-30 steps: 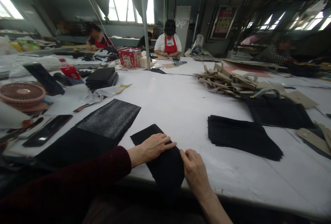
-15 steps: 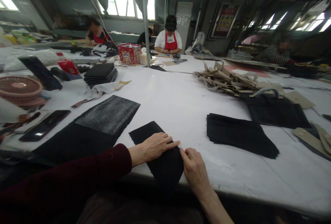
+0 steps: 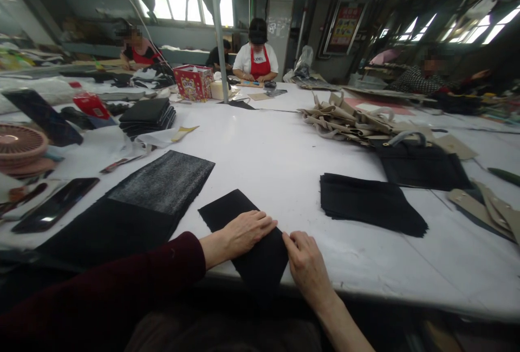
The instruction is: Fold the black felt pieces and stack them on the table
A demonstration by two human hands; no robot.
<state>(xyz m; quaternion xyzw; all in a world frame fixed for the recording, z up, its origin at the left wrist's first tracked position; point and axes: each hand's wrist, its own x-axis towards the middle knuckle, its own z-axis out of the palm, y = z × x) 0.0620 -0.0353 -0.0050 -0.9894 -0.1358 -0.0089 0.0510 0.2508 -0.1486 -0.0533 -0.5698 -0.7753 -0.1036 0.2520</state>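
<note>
A black fabric piece point(image 3: 227, 208) lies at the near edge of the white table point(image 3: 276, 157), its near corner hanging over the edge. My left hand point(image 3: 244, 231), in a dark red sleeve, rests flat on the piece with fingers stretched out. My right hand point(image 3: 306, 265) sits at the piece's right edge, fingers curled and pinching that edge. A longer black strip with a grey textured section point(image 3: 162, 181) lies just to the left.
A stack of black fabric pieces point(image 3: 365, 203) lies to the right, with a black bag point(image 3: 420, 165) and a heap of beige straps point(image 3: 349, 119) behind. A phone point(image 3: 54, 211), a pink fan point(image 3: 20, 146) and stacked black pieces point(image 3: 146, 113) are at left. Other people work at the far end.
The view has shifted slightly, so everything sits a little further left and lower. Both hands stay in place on the black fabric piece.
</note>
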